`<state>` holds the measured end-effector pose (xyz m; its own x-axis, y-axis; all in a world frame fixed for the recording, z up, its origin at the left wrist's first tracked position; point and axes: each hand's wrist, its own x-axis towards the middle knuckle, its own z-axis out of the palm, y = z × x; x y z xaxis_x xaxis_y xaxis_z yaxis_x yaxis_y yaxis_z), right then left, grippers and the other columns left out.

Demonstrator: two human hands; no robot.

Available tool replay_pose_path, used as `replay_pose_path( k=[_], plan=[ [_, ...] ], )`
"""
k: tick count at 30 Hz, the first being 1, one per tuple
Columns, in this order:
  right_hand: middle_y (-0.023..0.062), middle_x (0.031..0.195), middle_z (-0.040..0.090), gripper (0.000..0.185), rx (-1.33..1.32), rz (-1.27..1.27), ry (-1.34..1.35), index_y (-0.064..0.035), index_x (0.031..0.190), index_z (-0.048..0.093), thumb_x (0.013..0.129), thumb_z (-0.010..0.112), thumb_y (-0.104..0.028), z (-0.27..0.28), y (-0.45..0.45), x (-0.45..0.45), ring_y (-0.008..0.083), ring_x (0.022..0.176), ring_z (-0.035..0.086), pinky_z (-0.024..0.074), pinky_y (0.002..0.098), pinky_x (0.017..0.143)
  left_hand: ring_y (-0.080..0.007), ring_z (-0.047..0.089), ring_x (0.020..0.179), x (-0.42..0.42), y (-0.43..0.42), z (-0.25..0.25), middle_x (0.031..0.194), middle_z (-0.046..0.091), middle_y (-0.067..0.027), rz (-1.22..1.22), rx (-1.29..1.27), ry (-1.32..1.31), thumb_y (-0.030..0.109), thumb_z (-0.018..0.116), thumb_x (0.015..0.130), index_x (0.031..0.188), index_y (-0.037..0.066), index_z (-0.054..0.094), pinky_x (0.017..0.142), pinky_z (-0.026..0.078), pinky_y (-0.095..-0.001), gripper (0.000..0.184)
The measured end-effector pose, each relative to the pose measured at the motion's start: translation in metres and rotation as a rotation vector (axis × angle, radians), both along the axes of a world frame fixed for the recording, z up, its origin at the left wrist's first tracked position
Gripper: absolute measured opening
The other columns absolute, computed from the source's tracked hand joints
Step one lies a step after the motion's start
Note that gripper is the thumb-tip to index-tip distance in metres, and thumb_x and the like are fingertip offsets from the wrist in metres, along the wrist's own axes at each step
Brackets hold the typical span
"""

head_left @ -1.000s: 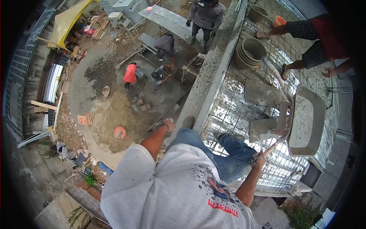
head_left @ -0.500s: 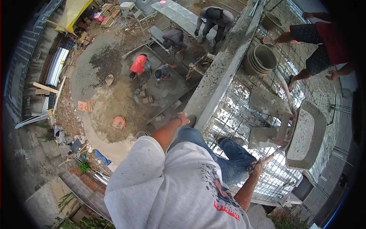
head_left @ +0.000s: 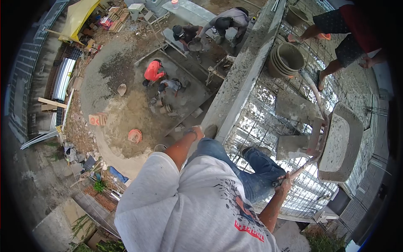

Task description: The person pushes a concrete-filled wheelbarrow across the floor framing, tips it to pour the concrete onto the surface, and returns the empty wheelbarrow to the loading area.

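My right hand [head_left: 284, 183] is closed around the end of one handle of a wheelbarrow [head_left: 341, 143]. The cement-smeared tray sits to the right, and its other handle reaches up toward stacked buckets [head_left: 287, 60]. My left hand [head_left: 196, 132] lies by my bent knee, its fingers stretched out and holding nothing that I can see. One boot [head_left: 210, 131] is by the concrete beam, and my other foot stands on the rebar mesh [head_left: 268, 126]. Mortar-stained boards [head_left: 291, 147] lie on the mesh beside the wheelbarrow.
A concrete beam [head_left: 247, 71] edges a drop to the ground below. Down there, several people work near buckets [head_left: 166, 109] and a sand pile [head_left: 126, 113]. Another person's legs [head_left: 331, 77] stand on the mesh at upper right, near a single bucket [head_left: 296, 16].
Below, one person has straightened up, and a bucket is now raised between that person and a neighbour. The person at upper right has shifted slightly. My right hand keeps its grip.
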<state>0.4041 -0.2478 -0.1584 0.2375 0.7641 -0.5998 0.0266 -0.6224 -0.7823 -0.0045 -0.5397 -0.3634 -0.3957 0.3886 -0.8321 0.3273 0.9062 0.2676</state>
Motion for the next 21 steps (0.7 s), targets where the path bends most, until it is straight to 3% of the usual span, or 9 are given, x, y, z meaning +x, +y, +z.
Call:
replay_pose_path(
  k=[3, 6, 12, 15, 18, 21],
  plan=[
    [-0.0001, 0.064, 0.046, 0.017, -0.009, -0.011, -0.03, -0.0073, 0.083, 0.052, 0.092, 0.058, -0.021, -0.013, 0.005, 0.011, 0.0109, 0.053, 0.05, 0.0456, 0.025, 0.044, -0.0353, 0.052, 0.118, -0.001, 0.009, -0.017, 0.126, 0.054, -0.018, -0.084, -0.025, 0.053, 0.038, 0.067, 0.075, 0.124, 0.01, 0.053, 0.096, 0.045, -0.0435, 0.059],
    [0.0001, 0.064, 0.047, 0.018, -0.033, -0.038, -0.031, -0.0075, 0.083, 0.052, 0.091, 0.059, -0.023, -0.009, 0.004, 0.007, 0.0109, 0.053, 0.05, 0.0457, 0.0251, 0.044, -0.0311, 0.054, 0.113, -0.005, 0.017, -0.019, 0.12, 0.059, -0.0141, -0.113, -0.021, 0.002, 0.044, 0.065, 0.079, 0.126, 0.005, 0.039, 0.095, 0.042, -0.0415, 0.066],
    [-0.0009, 0.064, 0.047, 0.013, 0.014, -0.043, 0.019, -0.0086, 0.088, 0.055, 0.089, 0.061, -0.02, -0.007, 0.001, 0.006, 0.0106, 0.051, 0.049, 0.0445, 0.0241, 0.045, -0.0273, 0.056, 0.11, -0.002, 0.03, -0.055, 0.112, 0.063, -0.0073, -0.183, 0.091, 0.09, 0.039, 0.067, 0.078, 0.122, 0.005, 0.043, 0.095, 0.042, -0.0394, 0.061],
    [-0.0008, 0.064, 0.047, 0.014, 0.006, -0.03, 0.004, -0.0078, 0.089, 0.055, 0.09, 0.06, -0.021, -0.009, 0.002, 0.008, 0.0106, 0.051, 0.049, 0.0444, 0.0242, 0.045, -0.0342, 0.05, 0.12, -0.012, 0.046, -0.021, 0.129, 0.051, -0.0185, -0.184, 0.082, -0.042, 0.035, 0.067, 0.074, 0.125, 0.008, 0.05, 0.099, 0.042, -0.0419, 0.06],
    [-0.0007, 0.065, 0.047, 0.016, 0.026, -0.035, -0.018, -0.0076, 0.088, 0.055, 0.09, 0.061, -0.022, -0.001, 0.0, 0.001, 0.0107, 0.051, 0.049, 0.0442, 0.0243, 0.044, -0.0331, 0.051, 0.118, -0.008, 0.042, -0.062, 0.127, 0.053, -0.0174, -0.213, 0.153, 0.009, 0.034, 0.067, 0.074, 0.123, 0.009, 0.053, 0.099, 0.042, -0.0399, 0.057],
    [0.0002, 0.065, 0.048, 0.02, 0.048, -0.06, 0.003, -0.0072, 0.088, 0.053, 0.088, 0.064, -0.024, -0.007, 0.0, 0.006, 0.0114, 0.05, 0.049, 0.0448, 0.0258, 0.043, -0.0304, 0.053, 0.116, -0.015, 0.047, -0.053, 0.124, 0.056, -0.0151, -0.2, 0.139, -0.015, 0.03, 0.066, 0.073, 0.121, 0.01, 0.054, 0.098, 0.043, -0.0381, 0.053]
  ],
)
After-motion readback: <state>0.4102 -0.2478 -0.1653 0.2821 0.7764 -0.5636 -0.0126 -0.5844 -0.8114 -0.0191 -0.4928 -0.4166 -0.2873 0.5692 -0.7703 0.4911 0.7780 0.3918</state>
